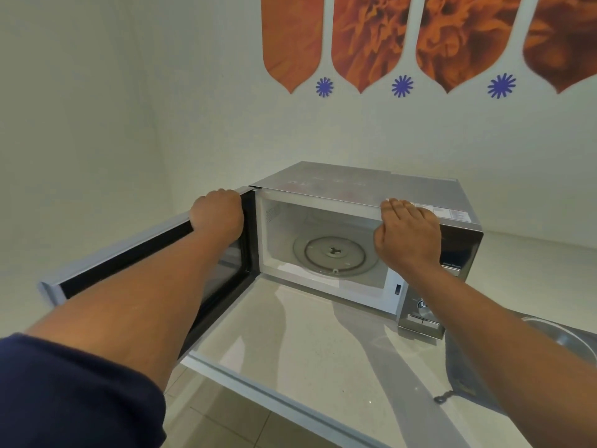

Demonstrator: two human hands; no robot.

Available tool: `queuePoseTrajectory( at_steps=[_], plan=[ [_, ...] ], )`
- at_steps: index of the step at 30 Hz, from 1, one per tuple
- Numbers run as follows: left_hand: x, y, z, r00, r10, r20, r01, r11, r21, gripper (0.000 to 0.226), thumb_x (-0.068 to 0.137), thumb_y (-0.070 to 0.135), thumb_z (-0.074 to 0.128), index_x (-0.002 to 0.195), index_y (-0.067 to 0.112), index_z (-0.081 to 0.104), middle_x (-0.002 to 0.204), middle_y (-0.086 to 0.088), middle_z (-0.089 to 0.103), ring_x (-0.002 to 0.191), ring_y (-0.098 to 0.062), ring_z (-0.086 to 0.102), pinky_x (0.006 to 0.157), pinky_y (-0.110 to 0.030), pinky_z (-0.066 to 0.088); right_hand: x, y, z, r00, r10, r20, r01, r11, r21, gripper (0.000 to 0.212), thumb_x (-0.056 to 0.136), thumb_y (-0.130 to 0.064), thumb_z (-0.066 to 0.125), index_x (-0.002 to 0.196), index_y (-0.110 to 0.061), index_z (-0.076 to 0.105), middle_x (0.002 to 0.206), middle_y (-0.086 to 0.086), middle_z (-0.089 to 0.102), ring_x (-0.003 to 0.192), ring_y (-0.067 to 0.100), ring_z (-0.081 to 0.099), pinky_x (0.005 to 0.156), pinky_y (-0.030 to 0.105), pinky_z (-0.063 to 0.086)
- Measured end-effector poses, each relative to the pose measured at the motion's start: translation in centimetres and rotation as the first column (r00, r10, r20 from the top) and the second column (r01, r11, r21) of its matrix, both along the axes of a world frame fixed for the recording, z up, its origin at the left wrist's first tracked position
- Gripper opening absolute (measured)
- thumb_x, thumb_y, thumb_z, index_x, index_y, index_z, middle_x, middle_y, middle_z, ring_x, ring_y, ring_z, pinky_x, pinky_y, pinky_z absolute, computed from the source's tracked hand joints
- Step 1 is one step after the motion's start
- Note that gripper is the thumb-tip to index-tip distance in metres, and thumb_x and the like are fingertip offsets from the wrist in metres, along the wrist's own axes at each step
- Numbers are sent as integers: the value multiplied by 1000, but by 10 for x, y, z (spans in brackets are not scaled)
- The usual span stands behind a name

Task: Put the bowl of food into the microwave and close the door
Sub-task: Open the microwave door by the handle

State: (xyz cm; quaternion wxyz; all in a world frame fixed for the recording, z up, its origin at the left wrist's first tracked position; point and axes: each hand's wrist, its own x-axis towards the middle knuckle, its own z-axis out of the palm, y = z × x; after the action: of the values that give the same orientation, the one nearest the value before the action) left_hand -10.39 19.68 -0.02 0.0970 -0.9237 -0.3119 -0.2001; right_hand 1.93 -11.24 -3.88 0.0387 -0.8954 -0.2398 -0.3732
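From the head view, a silver box-shaped microwave (361,189) stands on the pale glossy desk (300,344) with its cavity exposed and a round glass turntable (336,253) lying bare inside. Its black-framed door (142,263) is swung wide to the left, and the left hand (217,215) curls its fingers over the door's top edge near the hinge, gripping it. The right hand (407,234) lies flat, fingers together, on the front top edge of the microwave, above the control panel (423,313). A shiny round metal bowl (563,334) sits at the right edge of the desk, partly hidden behind the right forearm, well apart from both hands; its contents cannot be seen.
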Motion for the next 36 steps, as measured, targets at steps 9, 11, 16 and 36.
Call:
queuePoseTrajectory(
  at_steps=[9,11,16,36],
  plan=[
    [-2,12,-2,996,-32,85,33,999,-14,14,87,3,52,87,16,57,69,0,47,56,-18,43,54,-30,34,8,2,-6,998,31,59,-35,997,64,50,93,-30,46,131,-5,66,132,15,69,124,34,64,104,49,47],
    [-3,14,-3,995,-38,91,38,999,-4,16,86,2,52,84,18,54,68,0,47,54,-17,40,51,-28,29,9,2,-7,997,40,68,-45,996,74,49,93,-30,47,131,-5,66,132,15,69,123,34,64,104,49,47],
    [-6,15,-4,993,-74,91,72,997,32,15,88,3,53,89,15,61,64,1,42,51,-15,37,48,-27,26,12,1,-9,995,57,85,-65,994,90,51,94,-32,46,132,-5,66,133,16,68,125,35,63,105,50,46],
    [80,-175,-33,456,-794,402,751,585,305,47,91,8,58,138,7,59,148,-12,55,142,-33,46,116,-50,37,9,-80,-32,937,157,314,-270,892,362,54,95,-21,52,147,-6,51,160,12,43,153,27,30,123,45,24]
  ],
)
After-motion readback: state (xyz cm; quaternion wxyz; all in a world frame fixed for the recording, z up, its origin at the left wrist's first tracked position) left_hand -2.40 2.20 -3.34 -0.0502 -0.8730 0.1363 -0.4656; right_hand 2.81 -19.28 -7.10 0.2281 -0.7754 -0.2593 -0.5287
